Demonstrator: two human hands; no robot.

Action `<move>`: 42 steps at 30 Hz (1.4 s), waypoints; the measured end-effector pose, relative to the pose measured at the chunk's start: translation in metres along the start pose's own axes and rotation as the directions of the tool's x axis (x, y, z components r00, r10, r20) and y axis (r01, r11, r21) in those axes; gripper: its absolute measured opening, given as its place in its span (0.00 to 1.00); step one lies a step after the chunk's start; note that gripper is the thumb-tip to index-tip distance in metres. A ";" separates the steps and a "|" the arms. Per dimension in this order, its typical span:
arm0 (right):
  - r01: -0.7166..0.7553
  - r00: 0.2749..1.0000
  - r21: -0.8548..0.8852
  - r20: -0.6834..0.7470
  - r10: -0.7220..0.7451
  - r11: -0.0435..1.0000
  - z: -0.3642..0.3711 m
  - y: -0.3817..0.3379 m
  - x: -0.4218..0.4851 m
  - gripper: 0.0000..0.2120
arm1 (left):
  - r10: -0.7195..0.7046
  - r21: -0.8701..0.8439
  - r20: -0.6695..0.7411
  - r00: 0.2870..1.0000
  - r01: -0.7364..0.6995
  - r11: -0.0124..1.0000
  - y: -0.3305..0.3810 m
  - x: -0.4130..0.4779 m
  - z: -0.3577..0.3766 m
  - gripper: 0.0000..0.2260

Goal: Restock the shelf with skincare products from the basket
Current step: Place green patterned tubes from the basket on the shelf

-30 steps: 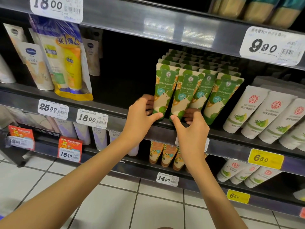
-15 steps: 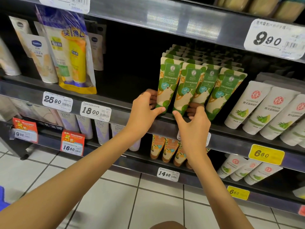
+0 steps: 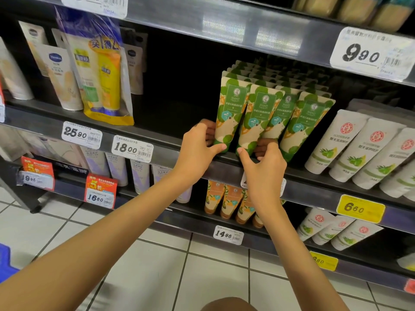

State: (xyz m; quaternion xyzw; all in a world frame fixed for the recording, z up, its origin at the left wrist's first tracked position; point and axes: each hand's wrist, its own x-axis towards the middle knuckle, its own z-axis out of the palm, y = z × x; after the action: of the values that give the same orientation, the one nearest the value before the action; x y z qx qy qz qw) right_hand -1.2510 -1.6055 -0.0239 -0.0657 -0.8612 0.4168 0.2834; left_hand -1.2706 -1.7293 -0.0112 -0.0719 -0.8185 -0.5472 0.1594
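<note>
Fronting step. My left hand [image 3: 197, 151] pinches base of end tube [image 3: 229, 108] on shelf [image 3: 170, 153]; right hand [image 3: 266, 173] pinches next tube [image 3: 256, 117]. Next, I reckon: square both, let go.

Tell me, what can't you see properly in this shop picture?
Head view only.
- Price tag below the green hand cream tubes: the right hand covers its number.
- Top-left price tag: cut off by the top edge.
- Blue thing, bottom left: cut by the edge; maybe the basket, cannot tell.
- Left hand: fingers partly behind the leftmost green tube; right hand's, behind the second green tube.
- Small print on tags: too small.
</note>
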 end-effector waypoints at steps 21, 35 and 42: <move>0.037 -0.089 0.553 0.831 -0.548 0.832 0.120 -0.174 -0.225 0.07 | -0.488 0.178 -0.572 0.659 0.680 0.711 -0.092 -0.354 -0.335 0.11; 0.321 -0.632 0.261 0.775 0.001 0.910 0.239 -0.162 -0.435 0.09 | -0.949 0.291 -0.099 -0.301 0.903 -0.317 -0.238 -0.532 -0.322 0.13; 0.418 -0.674 0.211 0.724 0.146 0.883 0.267 -0.155 -0.479 0.18 | -0.928 -0.153 -0.291 -0.231 0.969 -0.193 -0.272 -0.547 -0.322 0.17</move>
State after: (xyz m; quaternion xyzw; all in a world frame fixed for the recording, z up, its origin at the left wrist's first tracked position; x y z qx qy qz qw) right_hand -0.9788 -2.0541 -0.2455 0.4623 -0.6518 0.0264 -0.6006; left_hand -0.7774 -2.0998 -0.3220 0.6797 -0.5720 -0.4166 -0.1930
